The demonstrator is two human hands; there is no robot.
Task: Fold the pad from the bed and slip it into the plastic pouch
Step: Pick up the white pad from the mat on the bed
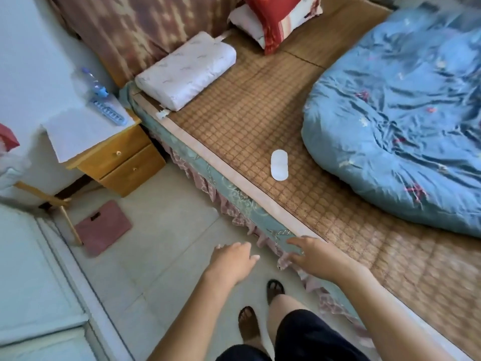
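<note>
A small white oval pad (279, 164) lies flat on the woven bed mat (250, 121), near the bed's left edge. My left hand (233, 261) hovers over the floor beside the bed, fingers loosely apart and holding nothing. My right hand (312, 256) reaches forward at the bed's edge, fingers spread and empty, well short of the pad. I cannot make out a plastic pouch anywhere in view.
A crumpled blue quilt (400, 121) covers the bed's right side. A white pillow (186, 70) and a red cushion (278, 20) lie at the head. A wooden nightstand (122, 162) with a bottle (91, 82) stands left; a pink mat (102, 227) lies on the floor.
</note>
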